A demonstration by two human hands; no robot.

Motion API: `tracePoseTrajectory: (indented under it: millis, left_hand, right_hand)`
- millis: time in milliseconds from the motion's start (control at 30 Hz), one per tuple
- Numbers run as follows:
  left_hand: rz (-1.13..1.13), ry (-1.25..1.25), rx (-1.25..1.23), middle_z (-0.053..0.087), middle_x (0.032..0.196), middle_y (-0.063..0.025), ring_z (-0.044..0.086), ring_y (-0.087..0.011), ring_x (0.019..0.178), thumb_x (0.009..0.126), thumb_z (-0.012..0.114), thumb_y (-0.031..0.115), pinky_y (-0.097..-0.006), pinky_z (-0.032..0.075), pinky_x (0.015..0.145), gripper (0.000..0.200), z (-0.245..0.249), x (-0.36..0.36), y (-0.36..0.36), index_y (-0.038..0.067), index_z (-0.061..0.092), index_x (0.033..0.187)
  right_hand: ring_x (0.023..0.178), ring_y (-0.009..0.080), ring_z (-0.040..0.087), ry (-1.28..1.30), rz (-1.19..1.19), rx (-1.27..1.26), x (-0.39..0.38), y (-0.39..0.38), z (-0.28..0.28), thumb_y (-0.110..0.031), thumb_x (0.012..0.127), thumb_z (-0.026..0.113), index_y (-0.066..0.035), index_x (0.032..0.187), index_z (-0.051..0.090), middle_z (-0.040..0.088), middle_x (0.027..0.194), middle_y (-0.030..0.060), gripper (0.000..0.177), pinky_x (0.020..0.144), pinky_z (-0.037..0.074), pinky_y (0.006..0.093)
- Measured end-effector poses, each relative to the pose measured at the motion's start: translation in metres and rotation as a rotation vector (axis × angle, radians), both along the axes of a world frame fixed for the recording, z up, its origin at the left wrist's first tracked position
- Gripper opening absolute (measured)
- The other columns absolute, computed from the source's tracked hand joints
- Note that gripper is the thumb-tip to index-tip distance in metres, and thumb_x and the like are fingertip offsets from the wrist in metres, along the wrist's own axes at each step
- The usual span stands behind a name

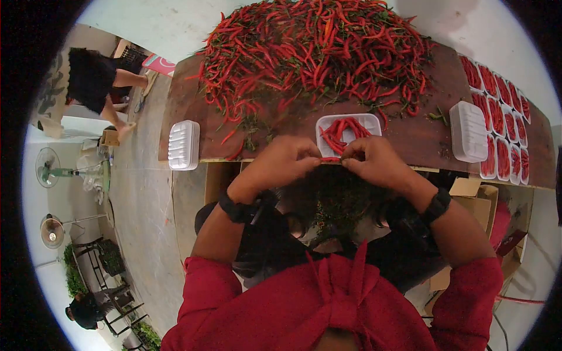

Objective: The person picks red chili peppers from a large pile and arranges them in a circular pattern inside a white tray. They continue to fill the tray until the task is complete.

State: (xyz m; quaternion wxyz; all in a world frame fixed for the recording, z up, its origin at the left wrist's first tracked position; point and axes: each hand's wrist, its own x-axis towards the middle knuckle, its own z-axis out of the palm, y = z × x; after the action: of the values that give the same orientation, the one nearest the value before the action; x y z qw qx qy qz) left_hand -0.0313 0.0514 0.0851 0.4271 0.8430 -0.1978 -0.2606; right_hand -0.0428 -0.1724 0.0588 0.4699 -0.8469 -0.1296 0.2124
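Observation:
At the table's near edge, my left hand (282, 160) and my right hand (377, 159) face each other with fingers pinched. A red chili pepper (331, 159) stretches between them, one end in each hand. Just beyond it sits a white foam tray (374, 121) with several red chilies (335, 130) lying in it. A large heap of red chilies (316, 47), mixed with green stems and leaves, covers the back of the brown table (328, 109).
Stacks of white trays stand left (184, 145) and right (468, 131). Several filled chili trays (502, 155) line the table's right end. Below are cardboard boxes (477, 205). Fans (52, 230) and two other people, one in black shorts (91, 79), are at the left.

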Motion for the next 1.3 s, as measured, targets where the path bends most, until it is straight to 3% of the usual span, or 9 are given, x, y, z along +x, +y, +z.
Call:
tracePoseTrajectory:
  millis: [300,367,467,533,633,733,867,1067,1300]
  left_hand:
    - [-0.221,0.132,-0.045,0.065,0.08,-0.0094,0.061,-0.0153,0.074,0.08,0.059,0.012,-0.0298,0.047,0.067,0.018,-0.006,0.008,0.013,0.0,0.063,0.093]
    - [-0.271,0.142,-0.056,0.065,0.081,-0.0089,0.061,-0.0159,0.076,0.08,0.059,0.013,-0.0301,0.047,0.069,0.018,-0.007,0.011,0.017,0.0,0.063,0.092]
    - [-0.368,0.208,-0.075,0.065,0.082,-0.0093,0.061,-0.0183,0.077,0.08,0.059,0.013,-0.0311,0.047,0.07,0.017,-0.004,0.01,0.015,0.001,0.064,0.09]
    - [-0.414,0.266,-0.083,0.064,0.081,-0.0101,0.061,-0.0201,0.077,0.079,0.059,0.014,-0.0318,0.047,0.07,0.016,-0.009,0.01,0.015,0.002,0.064,0.089]
    - [-0.441,-0.061,0.073,0.064,0.081,-0.0121,0.061,-0.0232,0.077,0.078,0.058,0.013,-0.0326,0.047,0.069,0.014,-0.022,0.013,0.019,0.002,0.064,0.086]
    - [-0.375,-0.028,0.172,0.063,0.081,-0.0137,0.061,-0.0254,0.077,0.077,0.057,0.012,-0.0333,0.047,0.069,0.014,-0.021,0.018,0.019,0.002,0.063,0.085]
    - [-0.302,-0.01,0.065,0.064,0.084,-0.0096,0.06,-0.02,0.081,0.08,0.059,0.011,-0.0328,0.046,0.073,0.016,-0.018,0.017,0.011,0.001,0.062,0.092]
    - [-0.262,-0.109,-0.068,0.063,0.083,-0.0135,0.061,-0.0222,0.079,0.078,0.057,0.012,-0.0327,0.046,0.071,0.017,-0.016,0.018,-0.002,0.0,0.061,0.09]
    - [-0.19,0.095,-0.173,0.062,0.085,-0.0096,0.06,-0.0157,0.084,0.078,0.058,0.007,-0.0301,0.047,0.073,0.016,-0.007,0.023,-0.031,0.0,0.06,0.092]
  right_hand:
    - [0.066,0.0179,0.06,-0.17,0.219,0.041,-0.008,0.002,-0.004,-0.007,0.071,0.065,0.001,0.078,0.065,0.062,0.07,0.0109,0.01,0.059,0.045,0.0296]
    - [0.068,0.0283,0.062,-0.202,0.289,0.164,-0.01,0.005,-0.001,-0.015,0.07,0.061,-0.003,0.073,0.066,0.063,0.072,0.0144,0.013,0.063,0.047,0.0388]
    - [0.067,0.0213,0.06,-0.138,0.435,0.203,-0.016,0.006,0.005,-0.006,0.069,0.064,-0.002,0.078,0.066,0.061,0.072,0.01,0.01,0.061,0.046,0.0311]
    - [0.069,0.0254,0.061,-0.12,0.532,0.259,-0.021,0.009,0.004,-0.01,0.069,0.062,-0.004,0.077,0.067,0.063,0.073,0.0114,0.012,0.062,0.047,0.0353]
    - [0.071,0.0321,0.061,-0.027,0.677,0.369,-0.039,0.017,0.015,-0.018,0.069,0.061,-0.006,0.077,0.067,0.063,0.074,0.0133,0.016,0.063,0.048,0.0416]
    - [0.07,0.0367,0.06,-0.006,0.786,-0.029,-0.047,0.015,0.009,-0.027,0.067,0.061,-0.007,0.076,0.067,0.063,0.074,0.016,0.023,0.063,0.047,0.0448]
    - [0.069,0.0284,0.061,0.015,0.708,-0.241,-0.026,0.003,0.011,-0.021,0.068,0.066,-0.006,0.079,0.067,0.063,0.073,0.0121,0.019,0.062,0.047,0.0386]
    - [0.064,0.016,0.059,-0.046,0.118,-0.108,-0.004,-0.016,0.008,-0.016,0.069,0.07,-0.003,0.088,0.067,0.063,0.069,0.0102,0.024,0.059,0.046,0.0296]
    - [0.065,0.0117,0.058,-0.061,0.027,-0.081,0.001,-0.007,0.014,-0.013,0.072,0.067,0.001,0.087,0.066,0.063,0.07,0.0095,0.02,0.059,0.045,0.0286]
